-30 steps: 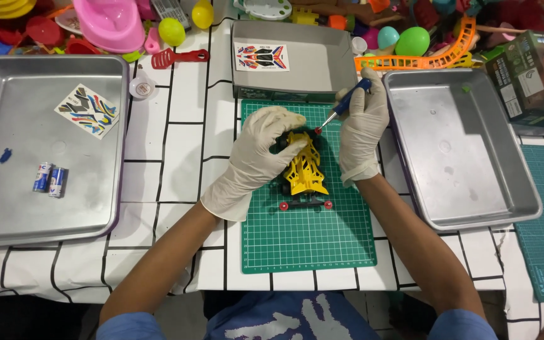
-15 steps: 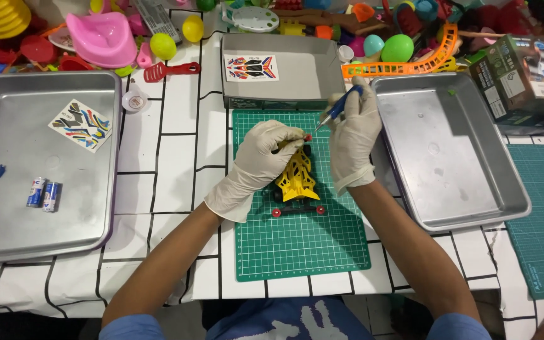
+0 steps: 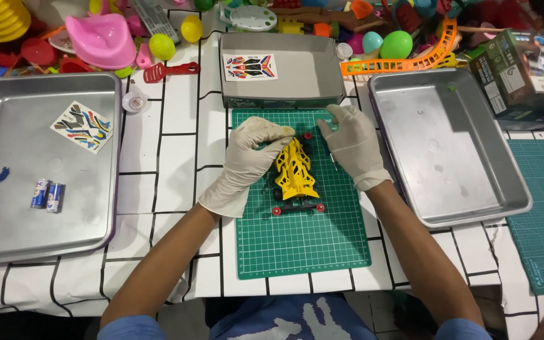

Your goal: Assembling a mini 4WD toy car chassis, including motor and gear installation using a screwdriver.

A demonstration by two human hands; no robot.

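Head view. Yellow toy car (image 3: 296,171) with red-hubbed wheels lies on the green cutting mat (image 3: 297,245), toward the mat's far half, nose pointing far.

Left hand (image 3: 250,160), in a white glove, rests on the car's left side; fingers curled over its far-left end, closed on the body.

Right hand (image 3: 352,145), also gloved, sits just right of the car near its far end. Fingers loosely spread, thumb and forefinger tips close to the front wheel; cannot tell whether they pinch anything. A thin dark tool (image 3: 333,158) lies on the mat under this hand's edge, partly hidden.

Surroundings: mat lies on a white surface (image 3: 177,157) with a black grid pattern. Grey box lid (image 3: 297,79) touching the mat's far edge, a sticker sheet (image 3: 250,67) inside it. Left metal tray (image 3: 7,233) holds a second sticker sheet (image 3: 82,126) and two small batteries (image 3: 48,195). Right metal tray (image 3: 505,201) just beside the mat. Coloured plastic toys (image 3: 102,38) along the far edge.
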